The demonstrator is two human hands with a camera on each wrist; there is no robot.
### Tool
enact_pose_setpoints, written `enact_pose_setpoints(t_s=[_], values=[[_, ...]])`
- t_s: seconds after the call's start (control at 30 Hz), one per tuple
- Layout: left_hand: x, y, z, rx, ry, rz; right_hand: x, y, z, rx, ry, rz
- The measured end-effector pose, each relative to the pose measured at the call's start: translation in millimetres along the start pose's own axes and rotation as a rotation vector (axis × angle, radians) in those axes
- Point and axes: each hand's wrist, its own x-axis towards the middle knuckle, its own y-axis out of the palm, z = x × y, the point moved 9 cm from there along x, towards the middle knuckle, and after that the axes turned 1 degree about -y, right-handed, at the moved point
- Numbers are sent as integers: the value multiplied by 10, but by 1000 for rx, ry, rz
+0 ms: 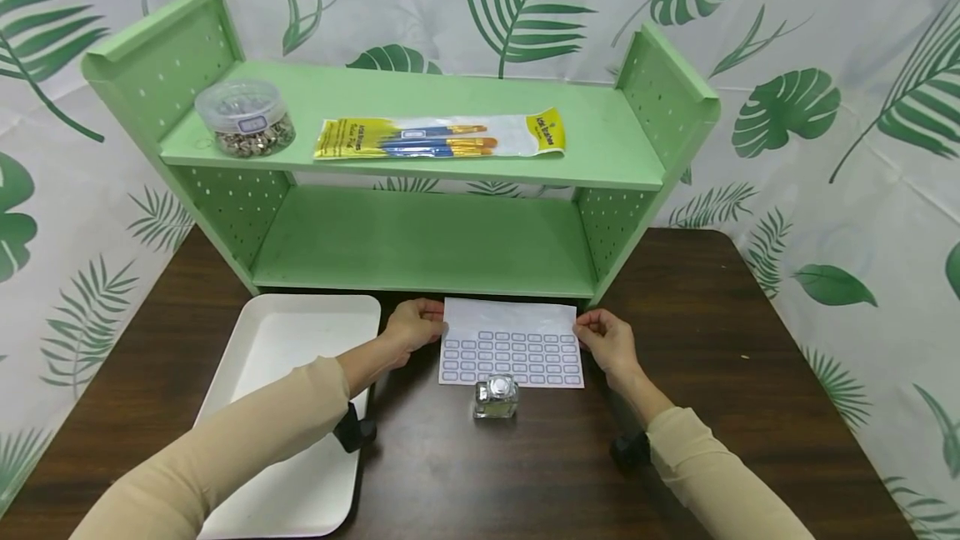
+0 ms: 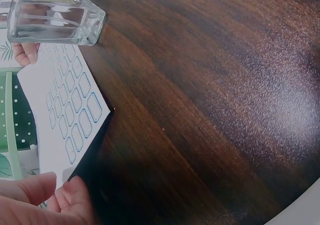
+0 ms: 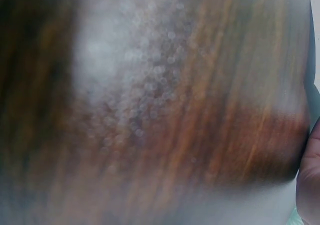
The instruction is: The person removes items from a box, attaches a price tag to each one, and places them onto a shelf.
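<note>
A sheet of small blue-bordered label stickers [image 1: 512, 348] lies in front of the shelf, with its upper part bare of labels. My left hand [image 1: 414, 325] pinches its left edge between thumb and fingers, as the left wrist view also shows. At the opposite edge, my right hand [image 1: 609, 345] pinches the sheet near its upper right side. Just before the sheet's near edge stands a clear glass bottle [image 1: 496, 397] with a silver cap; in the left wrist view the bottle [image 2: 55, 20] overlaps the sheet. Only part of the right hand [image 3: 309, 180] shows in the right wrist view.
A green two-tier shelf [image 1: 420, 240] stands at the back. On its upper tier are a clear jar [image 1: 247, 119] of small metallic pieces and a pack of paintbrushes [image 1: 442, 136], both labelled. A white tray [image 1: 300, 323] lies under the left forearm on the dark wooden table [image 1: 705, 340].
</note>
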Motion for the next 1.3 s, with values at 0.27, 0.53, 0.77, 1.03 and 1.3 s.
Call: enact_pose_setpoints(t_s=[0.27,0.53,0.77,1.03,1.3], values=[[-35,0,25,-28,0,-27,-11,7,-18,20,2,10],[-78,-2,-10,-89,42,-31,-42,-4,-16,113,37,8],[-89,-27,-26,-138,48,-24,-74,52,-47,170,117,70],[-172,-109,-151,-103,150,-64,-127,94,8,219,156,118],[-300,-132,-348,88,271,-37,-152,146,68,309,160,138]])
